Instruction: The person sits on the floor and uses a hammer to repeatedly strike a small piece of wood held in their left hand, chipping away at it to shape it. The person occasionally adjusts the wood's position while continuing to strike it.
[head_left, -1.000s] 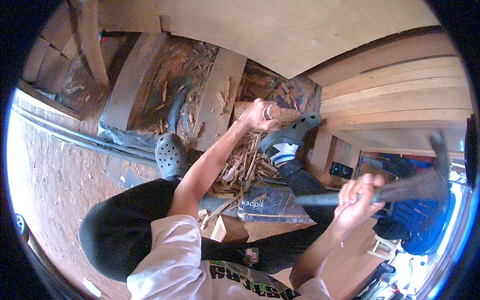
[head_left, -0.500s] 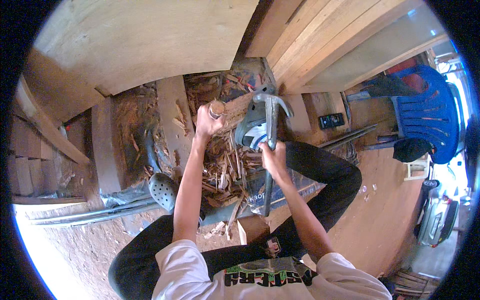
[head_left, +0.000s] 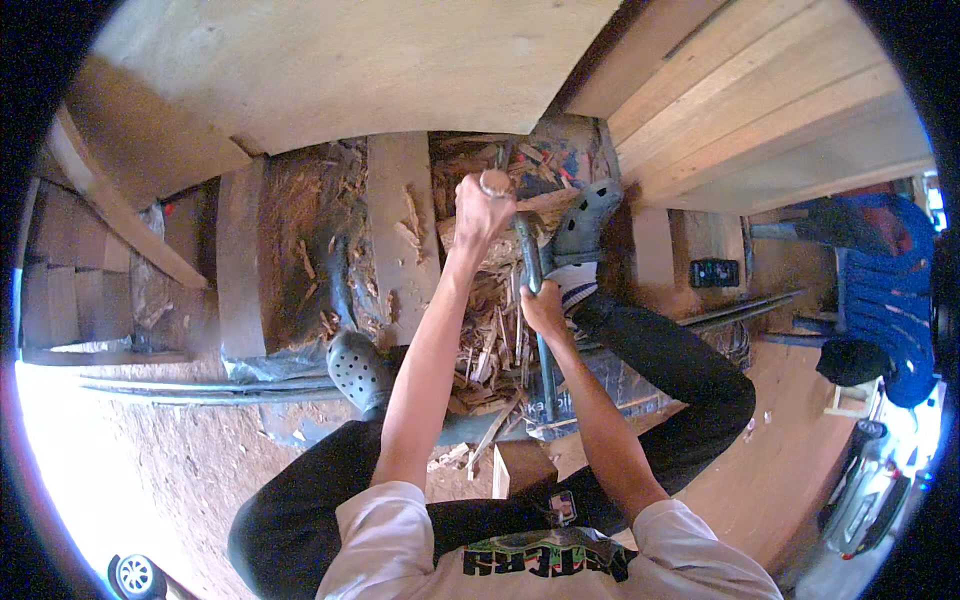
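My left hand [head_left: 483,218] is closed around a wooden-handled chisel [head_left: 495,183]. The round end of its handle points up; its blade is hidden below my fist. In my right hand [head_left: 543,305] is a claw hammer, gripped on its long metal shaft [head_left: 546,370]. The hammer's head end is close beside my left fist and mostly hidden by it; whether it touches the chisel, I cannot tell. Beneath both hands lies a wooden piece [head_left: 492,258] among many splintered wood chips [head_left: 487,350].
Grey clogs are on my feet, the left [head_left: 360,370] and the right [head_left: 585,220]. Large wooden panels [head_left: 340,70] and stacked boards [head_left: 750,100] stand ahead. A dark phone-like device [head_left: 714,273] lies at right, near a blue plastic chair [head_left: 888,300]. A small wood block [head_left: 525,465] sits near me.
The hammer head has come down and across toward my left fist; it showed plainly before. The whole scene has shifted rightward with my head.
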